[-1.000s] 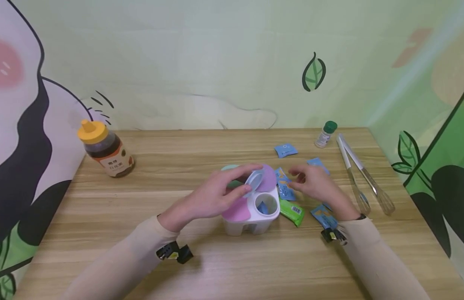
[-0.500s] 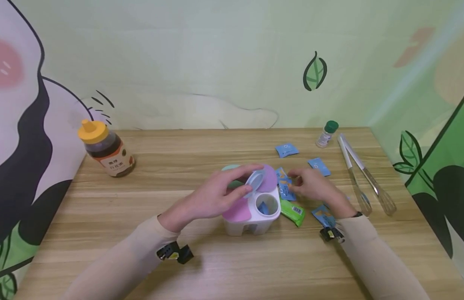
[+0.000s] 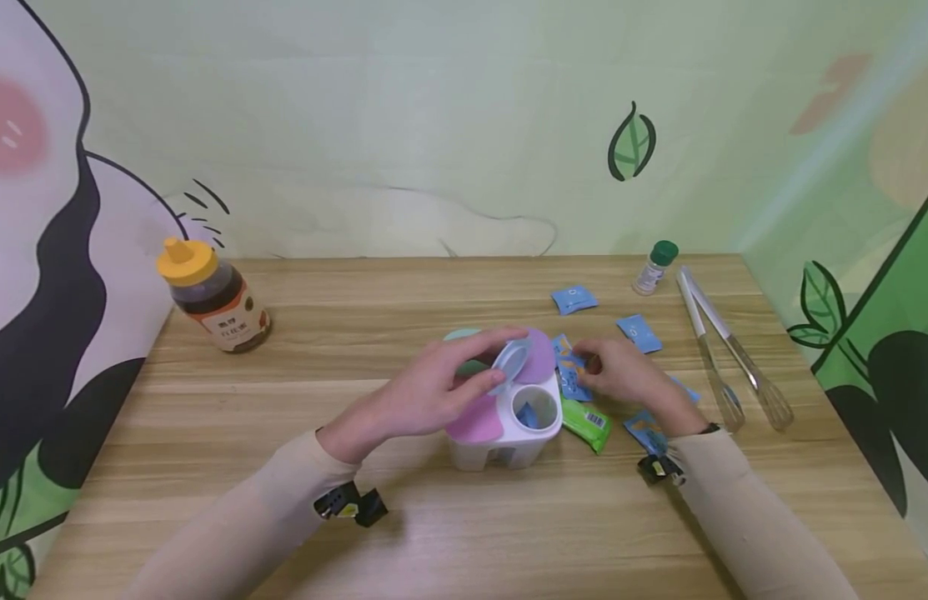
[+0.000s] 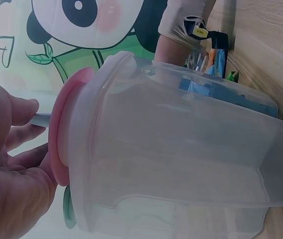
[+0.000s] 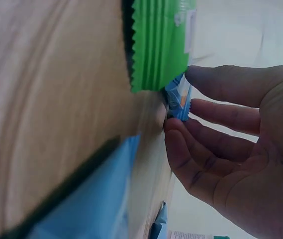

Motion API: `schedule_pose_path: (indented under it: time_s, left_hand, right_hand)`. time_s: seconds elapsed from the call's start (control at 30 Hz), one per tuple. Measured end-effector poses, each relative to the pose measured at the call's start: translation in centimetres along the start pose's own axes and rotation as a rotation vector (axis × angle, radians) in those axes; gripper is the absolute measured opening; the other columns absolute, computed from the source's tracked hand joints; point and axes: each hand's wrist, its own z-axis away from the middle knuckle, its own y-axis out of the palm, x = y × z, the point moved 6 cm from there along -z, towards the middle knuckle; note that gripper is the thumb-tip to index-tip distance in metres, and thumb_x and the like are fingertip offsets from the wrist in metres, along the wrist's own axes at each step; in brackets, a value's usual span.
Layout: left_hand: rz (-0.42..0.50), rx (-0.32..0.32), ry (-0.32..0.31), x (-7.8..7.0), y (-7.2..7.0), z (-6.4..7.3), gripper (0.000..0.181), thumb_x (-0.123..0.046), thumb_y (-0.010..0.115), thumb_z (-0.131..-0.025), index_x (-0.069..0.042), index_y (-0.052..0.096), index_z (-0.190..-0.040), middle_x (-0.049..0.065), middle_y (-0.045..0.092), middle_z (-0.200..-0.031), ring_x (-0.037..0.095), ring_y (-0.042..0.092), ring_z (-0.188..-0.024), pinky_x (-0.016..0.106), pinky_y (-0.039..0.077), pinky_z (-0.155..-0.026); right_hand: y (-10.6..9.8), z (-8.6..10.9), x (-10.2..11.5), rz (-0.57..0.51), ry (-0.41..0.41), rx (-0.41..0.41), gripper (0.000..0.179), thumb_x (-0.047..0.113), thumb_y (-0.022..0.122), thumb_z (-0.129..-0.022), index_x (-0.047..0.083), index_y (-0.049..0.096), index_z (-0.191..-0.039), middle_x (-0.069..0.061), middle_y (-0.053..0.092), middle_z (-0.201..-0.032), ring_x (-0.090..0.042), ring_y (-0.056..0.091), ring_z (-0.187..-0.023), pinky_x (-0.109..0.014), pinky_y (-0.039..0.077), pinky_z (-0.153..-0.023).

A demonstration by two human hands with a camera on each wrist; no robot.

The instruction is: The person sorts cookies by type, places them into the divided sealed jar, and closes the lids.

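In the head view my left hand (image 3: pixel 437 387) pinches the raised pale blue lid (image 3: pixel 511 360) of a four-compartment storage box (image 3: pixel 534 450) between thumb and fingers. The uncovered round compartment at the front right has a blue packet (image 3: pixel 527 415) inside. My right hand (image 3: pixel 624 372) is at a flat blue packet (image 3: pixel 569 379) lying beside the box, thumb and fingertips curled about its edge. In the right wrist view this packet (image 5: pixel 179 97) shows between thumb and fingers, partly hidden behind a green packet (image 5: pixel 161 45). More blue contents (image 4: pixel 226 94) show through the clear wall in the left wrist view.
Loose blue packets (image 3: pixel 574 300) lie behind and around my right hand. To the right are a whisk and a long-handled tool (image 3: pixel 734 358) and a small green-capped bottle (image 3: pixel 654 268). A yellow-capped honey bottle (image 3: pixel 216 300) stands far left. A wall closes the table's back.
My right hand has closed in on the flat blue packet, its fingertips coming down to the edge. My left hand keeps the lid raised, and the box has stayed in place.
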Motion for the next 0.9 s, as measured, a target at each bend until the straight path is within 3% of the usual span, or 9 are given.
schedule_pose_path:
  time_s: [0.13,0.4,0.57,0.9]
  left_hand:
    - [-0.001,-0.001,0.005,-0.1,0.0,0.0,0.047,-0.015,0.057,-0.099,-0.014,0.047,-0.145,0.002,0.056,-0.141,0.013,0.058,-0.121,0.031,0.048,-0.102]
    - [-0.008,0.000,0.002,-0.2,0.0,-0.1,0.048,-0.015,0.057,-0.099,-0.014,0.046,-0.145,0.003,0.057,-0.139,0.013,0.060,-0.118,0.031,0.049,-0.100]
    - [-0.009,-0.006,0.009,-0.2,0.0,0.0,0.048,-0.014,0.057,-0.098,-0.013,0.046,-0.145,0.005,0.058,-0.138,0.015,0.061,-0.118,0.032,0.050,-0.099]
    - [-0.001,-0.004,-0.001,-0.2,0.1,0.0,0.047,-0.014,0.057,-0.099,-0.014,0.047,-0.145,0.004,0.058,-0.138,0.015,0.060,-0.119,0.032,0.050,-0.100]
  right_hand:
    - [0.1,0.0,-0.1,0.019,-0.004,-0.011,0.044,0.013,0.075,-0.083,-0.001,0.062,-0.123,-0.009,0.066,-0.092,-0.021,0.060,-0.083,-0.034,0.053,-0.072]
    - [0.3,0.1,-0.2,0.008,-0.012,-0.040,0.044,0.014,0.078,-0.081,-0.001,0.064,-0.120,-0.006,0.064,-0.088,-0.018,0.058,-0.081,-0.033,0.052,-0.072]
    - [0.2,0.3,-0.1,-0.004,-0.036,-0.083,0.039,0.011,0.079,-0.080,0.000,0.066,-0.115,-0.007,0.064,-0.088,-0.019,0.058,-0.081,-0.033,0.052,-0.072]
    - [-0.5,1.0,0.1,-0.021,-0.010,-0.177,0.026,0.005,0.075,-0.081,0.009,0.071,-0.107,-0.009,0.063,-0.096,-0.023,0.058,-0.086,-0.036,0.053,-0.073]
